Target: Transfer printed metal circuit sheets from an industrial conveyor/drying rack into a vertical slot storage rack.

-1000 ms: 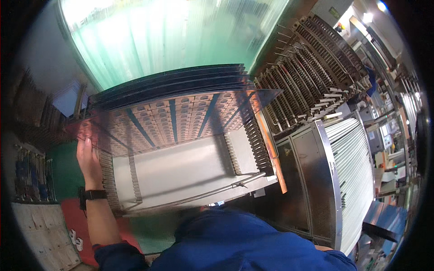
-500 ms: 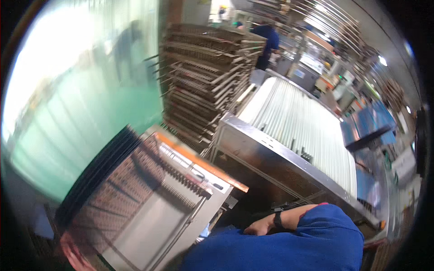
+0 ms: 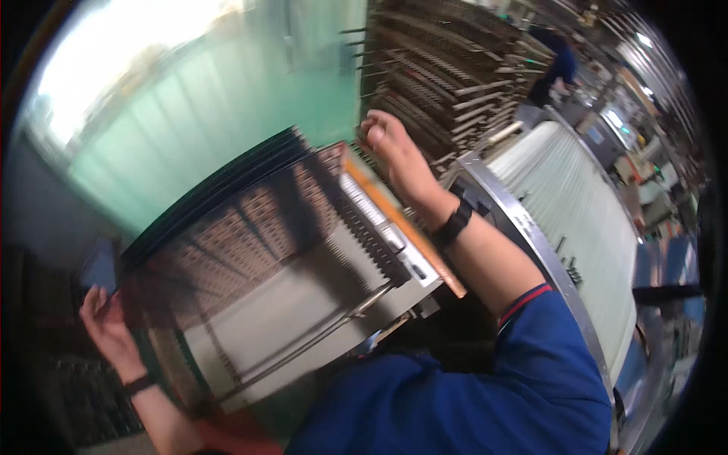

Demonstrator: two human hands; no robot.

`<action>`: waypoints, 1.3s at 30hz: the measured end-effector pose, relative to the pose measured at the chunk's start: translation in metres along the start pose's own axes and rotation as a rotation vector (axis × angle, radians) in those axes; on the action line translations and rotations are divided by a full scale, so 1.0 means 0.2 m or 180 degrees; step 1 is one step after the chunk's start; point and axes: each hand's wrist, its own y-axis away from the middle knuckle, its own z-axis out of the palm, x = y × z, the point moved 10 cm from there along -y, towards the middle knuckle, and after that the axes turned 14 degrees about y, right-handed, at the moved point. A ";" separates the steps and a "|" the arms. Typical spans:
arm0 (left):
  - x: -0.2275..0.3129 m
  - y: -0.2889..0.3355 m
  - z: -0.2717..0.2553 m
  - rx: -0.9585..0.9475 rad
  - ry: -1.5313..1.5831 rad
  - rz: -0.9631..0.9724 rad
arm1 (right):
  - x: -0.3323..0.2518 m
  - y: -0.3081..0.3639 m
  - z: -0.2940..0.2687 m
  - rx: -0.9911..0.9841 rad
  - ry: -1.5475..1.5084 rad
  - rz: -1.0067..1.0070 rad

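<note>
In front of me a slotted rack (image 3: 367, 228) holds several thin dark panels (image 3: 227, 169), leaning in a row at its far side. The front panel has a copper-coloured grid pattern (image 3: 262, 225). My left hand (image 3: 112, 332) is beside the left end of the panels, fingers parted; I cannot tell whether it touches them. My right hand (image 3: 400, 158) is raised by the rack's far right corner, beyond the orange edge strip (image 3: 409, 227). Its fingers are loosely bent with nothing visible in them. Each wrist wears a black band.
A tall stack of brown slotted racks (image 3: 440, 72) with protruding rods stands behind my right hand. At right runs a metal-framed conveyor (image 3: 565, 205) with pale rollers. A green translucent curtain (image 3: 205, 114) hangs at the far left. Another person (image 3: 557, 64) stands in the background.
My right hand has gone from close to my body out to the rack's far right corner. More of my left hand and forearm shows. The view has swung left, shifting the rack rightward.
</note>
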 end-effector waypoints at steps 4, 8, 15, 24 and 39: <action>-0.14 0.02 -0.04 0.0096 0.0201 -0.0327 | 0.07 -0.09 0.35 -0.0598 -0.0774 0.0246; -0.05 0.08 -0.01 0.0054 0.0172 -0.0304 | -0.10 -0.17 0.43 -0.0548 -0.0634 0.0119; 0.16 -0.03 -0.01 0.0203 0.0382 -0.0029 | -0.48 -0.32 0.39 -0.0335 -0.0299 -0.0231; 0.31 -0.04 0.05 0.0143 0.0564 -0.0154 | -0.72 -0.33 0.35 -0.0406 -0.0447 -0.0332; 0.15 0.07 0.03 0.0395 -0.1554 -0.0054 | -0.08 -0.21 0.23 -0.0207 -0.0171 0.0202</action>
